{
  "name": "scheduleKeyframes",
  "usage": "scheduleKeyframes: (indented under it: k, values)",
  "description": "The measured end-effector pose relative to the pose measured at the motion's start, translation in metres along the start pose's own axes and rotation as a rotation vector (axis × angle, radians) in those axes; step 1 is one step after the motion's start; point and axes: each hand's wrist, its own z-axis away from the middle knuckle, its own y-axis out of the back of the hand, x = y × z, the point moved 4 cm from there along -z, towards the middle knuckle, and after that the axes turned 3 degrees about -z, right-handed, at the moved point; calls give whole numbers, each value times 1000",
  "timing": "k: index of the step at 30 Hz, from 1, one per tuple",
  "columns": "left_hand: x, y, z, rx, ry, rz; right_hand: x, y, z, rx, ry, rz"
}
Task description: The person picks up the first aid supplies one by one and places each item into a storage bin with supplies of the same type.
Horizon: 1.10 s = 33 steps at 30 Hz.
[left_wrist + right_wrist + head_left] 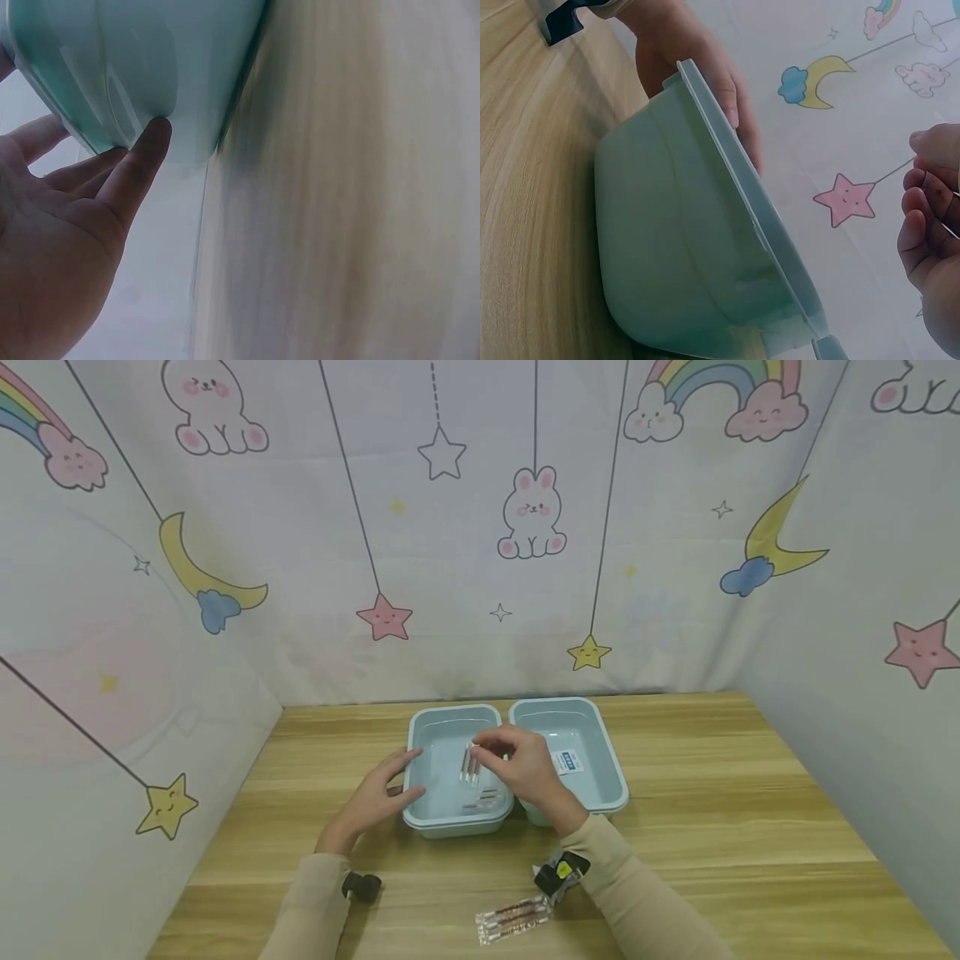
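My left hand (378,797) holds the left wall of a pale blue tub (415,817), its thumb over the rim and its fingers against the outside (135,75). Raised over this tub's right side is my right hand (525,764), thumb and fingertips bent close together. A clear packet of brown, white-tipped sticks (467,768) shows in the tub right at those fingertips in the head view. The right wrist view shows the bent fingers (930,195) above the rim, and I cannot tell whether they hold anything. Another clear packet (483,799) lies lower in the tub.
A second blue tub (613,777) stands close on the right, with a white and blue sachet (568,762) inside. More brown sticks in a clear packet (513,920) lie on the wooden table (750,860) near the right forearm. A patterned cloth (465,543) hangs behind.
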Motion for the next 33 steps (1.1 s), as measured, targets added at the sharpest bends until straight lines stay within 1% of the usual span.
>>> scheduleKeyframes:
  k: [5,9,19,24,26,29,33]
  values:
    - [-20,-3,-5,10,-9,-16,0,3,1,9,11,2]
    - [-26,-3,-6,8,-15,-14,1,3,1,3,10,6]
    - [-25,-3,-4,7,-9,-1,1,3,4,6,1,-9]
    - [-24,-3,-3,8,-15,12,-3,4,7,-9,-7,-21]
    - [-23,-3,-4,7,-14,7,-9,6,8,-22,-20,-20]
    - [-22,-3,-4,5,-4,-7,-25,12,10,-42,-42,-15]
    - [-22,-2,-5,5,5,-21,-42,19,14,-60,-30,-20]
